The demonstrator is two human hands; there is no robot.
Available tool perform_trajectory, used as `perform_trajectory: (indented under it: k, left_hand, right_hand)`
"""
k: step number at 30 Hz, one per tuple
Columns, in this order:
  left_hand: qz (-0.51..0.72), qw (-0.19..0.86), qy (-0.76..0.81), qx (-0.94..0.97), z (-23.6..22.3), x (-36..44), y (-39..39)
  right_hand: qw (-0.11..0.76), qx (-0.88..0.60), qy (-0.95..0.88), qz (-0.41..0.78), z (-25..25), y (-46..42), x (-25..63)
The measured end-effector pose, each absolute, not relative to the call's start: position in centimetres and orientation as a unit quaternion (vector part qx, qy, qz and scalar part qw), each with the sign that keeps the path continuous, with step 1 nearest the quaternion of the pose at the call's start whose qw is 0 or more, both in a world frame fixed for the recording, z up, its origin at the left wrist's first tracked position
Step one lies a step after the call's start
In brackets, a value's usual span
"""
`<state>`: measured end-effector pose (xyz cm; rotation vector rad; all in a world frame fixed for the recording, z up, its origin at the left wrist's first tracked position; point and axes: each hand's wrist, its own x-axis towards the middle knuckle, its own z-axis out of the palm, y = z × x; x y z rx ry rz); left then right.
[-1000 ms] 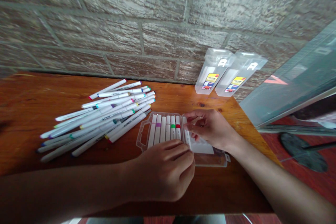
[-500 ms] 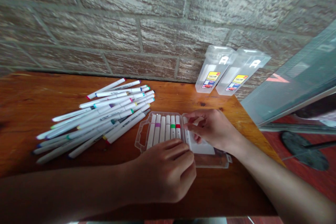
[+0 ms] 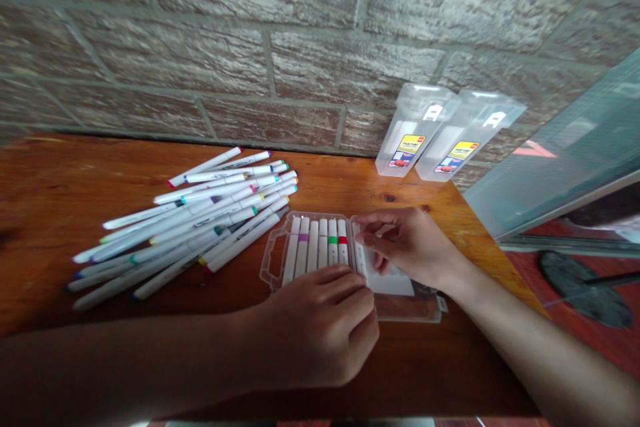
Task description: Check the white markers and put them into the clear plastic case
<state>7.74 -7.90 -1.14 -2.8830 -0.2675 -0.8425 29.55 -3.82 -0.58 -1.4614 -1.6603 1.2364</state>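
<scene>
An opened clear plastic case [image 3: 273, 267] lies on the wooden table, with several white markers [image 3: 323, 247] side by side in its left half, some banded purple, green and red. One more white marker [image 3: 359, 255] is along the case's middle fold. My right hand [image 3: 400, 240] has its thumb and forefinger closed on this marker's upper end. Over the near part of the case, my left hand [image 3: 327, 323] is curled with its fingers at the marker's lower end; its fingertips are hidden. To the left lies a loose pile of white markers [image 3: 200, 213] with coloured caps.
Two translucent upright marker boxes [image 3: 410, 137] with yellow and blue labels stand at the back right, against the brick wall [image 3: 310, 67]. A white sheet [image 3: 395, 283] lies in the case's right half. The table [image 3: 320, 173] ends at the right, near a glass panel.
The view shifts slightly. The right thumb and forefinger stay at the marker while the other fingers shift a little. The left hand keeps nearly the same place.
</scene>
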Motion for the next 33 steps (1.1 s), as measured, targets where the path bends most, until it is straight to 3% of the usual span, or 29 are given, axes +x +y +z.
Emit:
perform_trajectory:
  k: [8, 14, 24, 33]
  left_hand:
    - [-0.279, 0.059, -0.093, -0.954, -1.4, 7.8, -7.9]
    - [-0.280, 0.051, -0.079, -0.955, -0.8, 7.6, -8.4]
    - [-0.300, 0.027, -0.147, -0.942, -0.6, 7.4, -7.5]
    - [-0.288, 0.015, -0.155, -0.945, -0.7, 7.3, -7.4]
  right_hand:
    - [0.348, -0.531, -0.735, 0.240, 0.0, -3.7, 30.2]
    - [0.334, -0.494, -0.749, 0.288, -0.3, -3.6, 29.7]
    - [0.299, -0.483, -0.782, 0.255, -0.4, -3.5, 30.1]
    - [0.326, -0.455, -0.794, 0.236, -0.8, -3.4, 30.2]
